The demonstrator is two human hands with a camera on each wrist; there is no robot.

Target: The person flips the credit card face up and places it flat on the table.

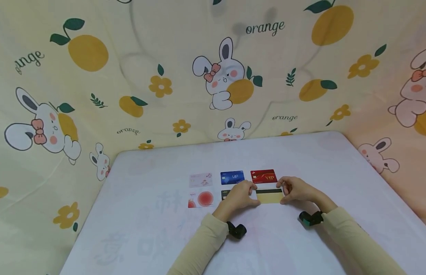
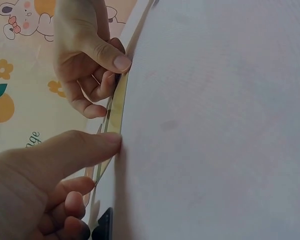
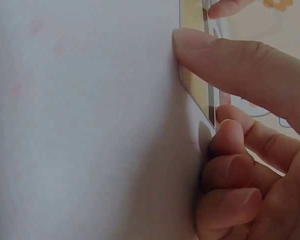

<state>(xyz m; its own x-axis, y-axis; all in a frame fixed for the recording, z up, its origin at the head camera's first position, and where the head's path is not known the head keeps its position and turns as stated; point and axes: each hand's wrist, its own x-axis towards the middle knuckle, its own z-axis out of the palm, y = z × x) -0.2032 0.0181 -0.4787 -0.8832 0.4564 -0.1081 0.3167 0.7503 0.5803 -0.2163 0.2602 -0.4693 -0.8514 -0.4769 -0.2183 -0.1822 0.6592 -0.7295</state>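
Observation:
A gold card (image 1: 269, 197) with a dark stripe along its far edge lies at the front right of two rows of cards. My left hand (image 1: 238, 196) holds its left end, thumb at the near corner and index finger at the far one. From the other side my right hand (image 1: 297, 190) grips the right end the same way, its other fingers curled. In the left wrist view the gold card (image 2: 118, 102) appears nearly edge-on between both thumbs. A dark card (image 1: 225, 194) is partly hidden behind my left hand.
Behind the gold card lies a red VIP card (image 1: 263, 176), with a blue VIP card (image 1: 232, 177) to its left. Farther left are a pale pink card (image 1: 200, 180) and a white card with a red circle (image 1: 196, 204). A patterned cloth (image 1: 185, 76) hangs behind the white table (image 1: 147, 229).

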